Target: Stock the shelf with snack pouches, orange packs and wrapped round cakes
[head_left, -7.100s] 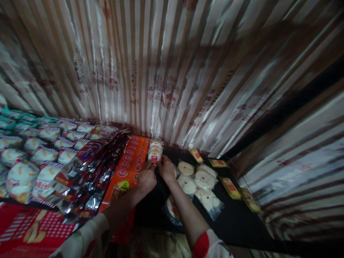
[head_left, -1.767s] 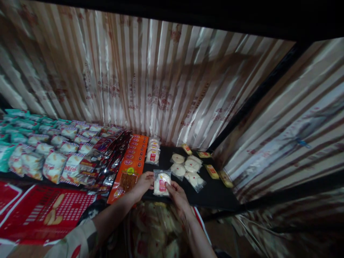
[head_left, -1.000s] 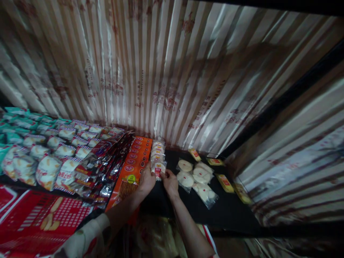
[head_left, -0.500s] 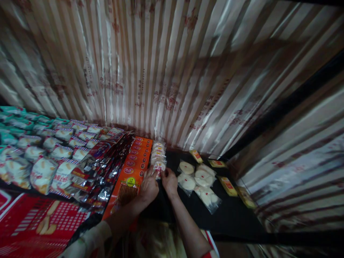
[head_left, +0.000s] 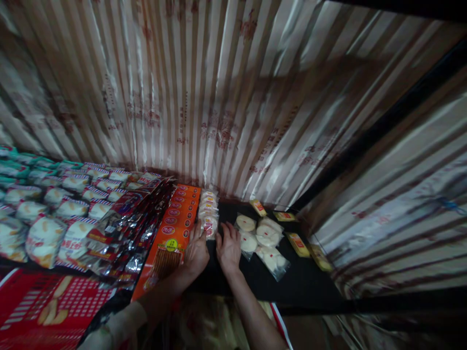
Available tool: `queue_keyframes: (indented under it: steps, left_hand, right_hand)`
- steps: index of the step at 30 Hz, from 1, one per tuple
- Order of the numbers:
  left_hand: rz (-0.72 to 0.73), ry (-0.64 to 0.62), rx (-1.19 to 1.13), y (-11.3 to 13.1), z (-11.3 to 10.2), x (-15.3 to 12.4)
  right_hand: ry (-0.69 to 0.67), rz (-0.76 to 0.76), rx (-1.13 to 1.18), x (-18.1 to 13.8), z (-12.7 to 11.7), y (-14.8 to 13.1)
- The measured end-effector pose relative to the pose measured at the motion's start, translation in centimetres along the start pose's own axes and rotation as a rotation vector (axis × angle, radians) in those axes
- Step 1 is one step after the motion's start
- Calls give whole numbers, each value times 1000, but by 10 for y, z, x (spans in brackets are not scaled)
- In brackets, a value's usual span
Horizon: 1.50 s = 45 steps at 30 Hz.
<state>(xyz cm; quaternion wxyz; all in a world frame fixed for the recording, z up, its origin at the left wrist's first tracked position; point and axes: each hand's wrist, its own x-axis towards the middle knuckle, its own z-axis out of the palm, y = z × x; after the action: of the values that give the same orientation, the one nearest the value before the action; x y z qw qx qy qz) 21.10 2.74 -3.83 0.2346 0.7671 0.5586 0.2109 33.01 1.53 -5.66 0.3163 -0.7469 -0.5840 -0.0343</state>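
A round white packet with a red label is found at the near end of a row of similar packets, which is laid in overlapping order on a black surface. The left hand is placed at the packet's left edge, with its fingertips against it; whether the edge is pinched or only pressed cannot be told. The right hand is set palm down just beside the packet's right edge, its fingers extended and slightly parted; nothing is gripped by it. Whether the packet is touched by the right thumb cannot be confirmed.

To the left, an overlapping row of orange packs is noted, the nearest one being partly covered by the left hand. To the right, clear packs of pale discs are grouped near the right hand. Farther right, four yellow packs are spread along the surface's edge.

On the far left, dark red and silver packets are seen beside white packets, with teal packets behind. At lower left, a red printed sheet is observed. The display is backed by a striped curtain.
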Motion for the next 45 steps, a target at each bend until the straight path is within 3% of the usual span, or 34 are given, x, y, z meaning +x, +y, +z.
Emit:
queue_keyframes:
  steps: [2,6,12,16,21,28,32,38,45]
  left_hand:
    - [18,9,3,2,0,-6]
    - [54,3,-18,10,2,-21]
    - [65,-98,-81,25,5,-48]
    - [74,-190,-153,32,5,-65]
    - [122,-198,-173,39,-2,-75]
    - [120,-223,-339,42,-14,-73]
    - [46,-234,-475,38,-15,-75]
    - [-99,-212,-543,28,-10,-69]
    - [-212,-194,-620,24,2,-66]
  right_hand:
    - [35,-36,-80,-9,-12,11]
    - [20,42,-185,-34,-32,42]
    - [-47,-12,8,-58,-49,76]
    - [-92,-18,90,-65,-63,70]
    - [-198,39,168,-73,-96,45]
    - [-504,92,550,-67,-140,28]
    - [-513,244,782,-68,-140,30]
    - [-331,501,973,-79,-122,29]
    - [-317,476,1005,-89,-86,23]
